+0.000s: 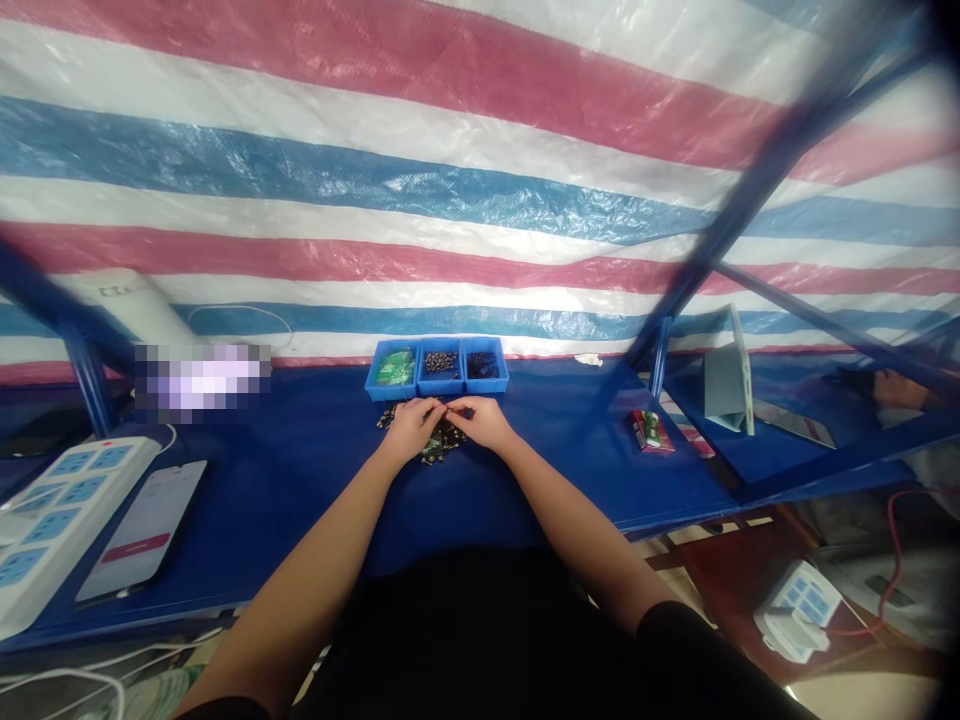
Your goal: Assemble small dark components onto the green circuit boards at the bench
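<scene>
My left hand (pixel 414 425) and my right hand (pixel 484 422) meet over the table, fingertips pinched together at a small piece too tiny to make out. Beneath and around them lies a loose pile of small dark, brassy and greenish parts (pixel 435 455), partly covered by the hands. Just beyond my fingers stand three joined blue bins. Green pieces in clear wrapping fill the left bin (pixel 380 382), small dark and brassy parts lie in the middle bin (pixel 441 384), and black parts are in the right bin (pixel 487 385).
On the blue table (pixel 300 500), a power strip (pixel 82 490) and a phone (pixel 146 530) lie left. A small red and green box (pixel 651 431) and a propped tablet (pixel 739 370) are right. Blue frame bars (pixel 679 280) slant overhead. Another person's hand (pixel 900 390) shows far right.
</scene>
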Action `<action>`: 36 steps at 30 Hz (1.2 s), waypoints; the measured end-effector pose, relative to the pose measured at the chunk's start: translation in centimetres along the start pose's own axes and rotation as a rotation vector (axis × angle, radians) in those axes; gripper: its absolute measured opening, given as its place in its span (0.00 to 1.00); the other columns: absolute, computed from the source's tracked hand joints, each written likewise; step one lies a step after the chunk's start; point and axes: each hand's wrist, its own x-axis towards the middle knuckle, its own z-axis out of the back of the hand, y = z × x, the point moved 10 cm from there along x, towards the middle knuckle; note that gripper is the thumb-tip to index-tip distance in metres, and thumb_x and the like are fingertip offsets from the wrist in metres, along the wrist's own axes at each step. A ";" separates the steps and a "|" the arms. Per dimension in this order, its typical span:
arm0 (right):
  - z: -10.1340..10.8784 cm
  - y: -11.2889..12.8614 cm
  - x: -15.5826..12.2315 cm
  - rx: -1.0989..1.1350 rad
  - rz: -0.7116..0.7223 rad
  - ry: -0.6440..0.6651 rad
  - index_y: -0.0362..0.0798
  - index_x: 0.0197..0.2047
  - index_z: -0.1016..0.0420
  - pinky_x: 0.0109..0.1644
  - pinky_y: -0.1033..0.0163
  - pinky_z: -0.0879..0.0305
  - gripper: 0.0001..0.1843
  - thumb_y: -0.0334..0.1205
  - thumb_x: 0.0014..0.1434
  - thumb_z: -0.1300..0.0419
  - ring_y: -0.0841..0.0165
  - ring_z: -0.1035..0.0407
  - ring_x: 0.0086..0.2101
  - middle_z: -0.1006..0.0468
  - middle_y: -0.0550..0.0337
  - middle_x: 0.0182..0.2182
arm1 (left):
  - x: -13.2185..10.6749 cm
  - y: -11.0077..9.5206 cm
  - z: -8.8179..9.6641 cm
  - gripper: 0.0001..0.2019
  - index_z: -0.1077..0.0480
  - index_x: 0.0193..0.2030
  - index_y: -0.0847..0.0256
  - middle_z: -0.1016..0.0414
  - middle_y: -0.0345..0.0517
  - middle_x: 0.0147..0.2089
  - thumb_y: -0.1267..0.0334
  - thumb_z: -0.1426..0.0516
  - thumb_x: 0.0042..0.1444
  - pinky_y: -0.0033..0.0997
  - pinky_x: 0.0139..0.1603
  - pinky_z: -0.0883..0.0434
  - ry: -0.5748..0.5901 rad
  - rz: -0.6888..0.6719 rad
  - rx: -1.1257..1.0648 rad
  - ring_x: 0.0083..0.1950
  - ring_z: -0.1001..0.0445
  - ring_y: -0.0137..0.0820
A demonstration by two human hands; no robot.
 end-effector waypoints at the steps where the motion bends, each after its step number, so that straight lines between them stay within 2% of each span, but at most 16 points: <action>1: 0.0 0.0 0.0 0.003 0.000 0.004 0.48 0.41 0.20 0.41 0.64 0.31 0.11 0.41 0.57 0.39 0.68 0.27 0.32 0.18 0.58 0.35 | 0.0 0.0 0.0 0.16 0.28 0.40 0.55 0.22 0.43 0.41 0.52 0.54 0.65 0.40 0.51 0.40 0.003 -0.001 0.000 0.47 0.27 0.37; 6: -0.1 -0.1 0.1 0.000 0.002 0.000 0.48 0.42 0.20 0.41 0.64 0.31 0.12 0.41 0.56 0.39 0.68 0.26 0.32 0.18 0.58 0.34 | 0.0 0.0 0.0 0.17 0.27 0.39 0.54 0.21 0.42 0.41 0.52 0.54 0.65 0.40 0.52 0.40 0.011 0.008 -0.013 0.48 0.27 0.37; 11: 0.1 -1.0 0.1 -0.001 -0.014 -0.043 0.47 0.43 0.20 0.42 0.63 0.30 0.13 0.42 0.57 0.40 0.68 0.26 0.33 0.18 0.57 0.35 | -0.1 -0.1 0.4 0.15 0.28 0.44 0.53 0.21 0.41 0.43 0.51 0.52 0.64 0.41 0.54 0.40 -0.014 0.031 -0.023 0.47 0.27 0.37; 14: 0.1 -1.3 0.1 -0.010 -0.028 -0.041 0.47 0.44 0.20 0.42 0.63 0.30 0.13 0.42 0.57 0.39 0.68 0.26 0.33 0.18 0.57 0.36 | -0.1 -0.1 0.4 0.13 0.28 0.43 0.52 0.21 0.41 0.42 0.52 0.50 0.62 0.41 0.54 0.40 -0.019 0.023 -0.024 0.47 0.27 0.37; 21: 0.1 -1.0 0.1 0.003 -0.040 -0.038 0.47 0.44 0.20 0.42 0.63 0.30 0.14 0.41 0.55 0.38 0.68 0.26 0.33 0.18 0.57 0.35 | 0.0 -0.3 0.1 0.14 0.28 0.41 0.52 0.21 0.40 0.43 0.53 0.53 0.65 0.41 0.54 0.40 0.002 0.005 -0.028 0.48 0.27 0.36; 29: 0.4 -0.8 0.1 -0.008 -0.024 -0.047 0.48 0.43 0.20 0.43 0.62 0.30 0.13 0.42 0.57 0.39 0.67 0.25 0.34 0.18 0.57 0.37 | 0.0 -0.2 0.5 0.12 0.28 0.43 0.52 0.21 0.39 0.42 0.53 0.50 0.63 0.40 0.54 0.40 -0.021 0.017 -0.051 0.47 0.26 0.35; 36: 0.2 -0.7 0.2 -0.025 -0.029 -0.029 0.49 0.44 0.20 0.43 0.62 0.30 0.12 0.41 0.58 0.39 0.66 0.25 0.35 0.18 0.58 0.38 | -0.1 -0.3 0.8 0.12 0.28 0.43 0.54 0.21 0.42 0.41 0.52 0.48 0.61 0.36 0.48 0.33 -0.041 0.031 -0.118 0.44 0.26 0.35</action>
